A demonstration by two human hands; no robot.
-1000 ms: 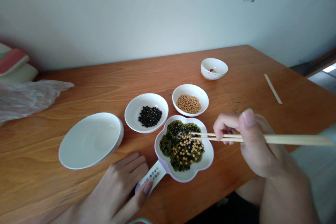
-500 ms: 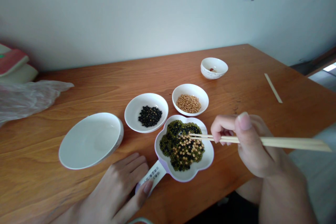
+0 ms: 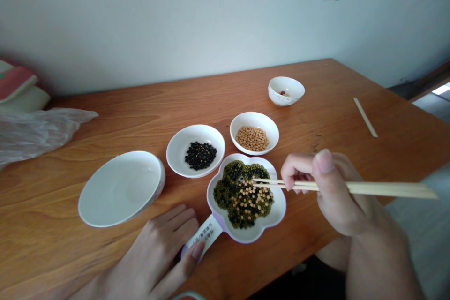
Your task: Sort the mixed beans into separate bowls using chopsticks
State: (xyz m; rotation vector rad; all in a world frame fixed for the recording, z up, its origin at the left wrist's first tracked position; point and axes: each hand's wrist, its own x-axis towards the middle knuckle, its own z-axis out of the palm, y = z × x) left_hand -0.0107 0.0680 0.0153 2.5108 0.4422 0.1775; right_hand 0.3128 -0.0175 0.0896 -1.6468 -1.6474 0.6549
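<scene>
Chopsticks [image 3: 383, 189] rest in the closed fingers of my right hand [image 3: 337, 192]. Their tips touch the mixed beans [image 3: 242, 197], where green, black and tan ones lie together; whether a bean is pinched cannot be made out. The beans sit in a white flower-shaped dish [image 3: 279, 213] with a lilac rim. My left hand [image 3: 165, 243] grips its labelled handle [image 3: 207, 236] between thumb and fingers. Just behind the dish stand a white bowl [image 3: 176, 152] of black beans [image 3: 200, 155] and another white bowl [image 3: 272, 126] with tan soybeans [image 3: 252, 138].
A larger white bowl [image 3: 119, 187] stands at the left. Farther back, a small bowl [image 3: 286, 98] holds a few reddish bits. A pale stick [image 3: 365, 117] lies at the right on the wooden table [image 3: 158, 103]. Crumpled clear plastic [image 3: 42, 131] covers the left edge.
The rear ends of the chopsticks have shifted slightly left and up with my right hand. The tips stay at nearly the same spot among the beans. My left hand keeps its hold.
</scene>
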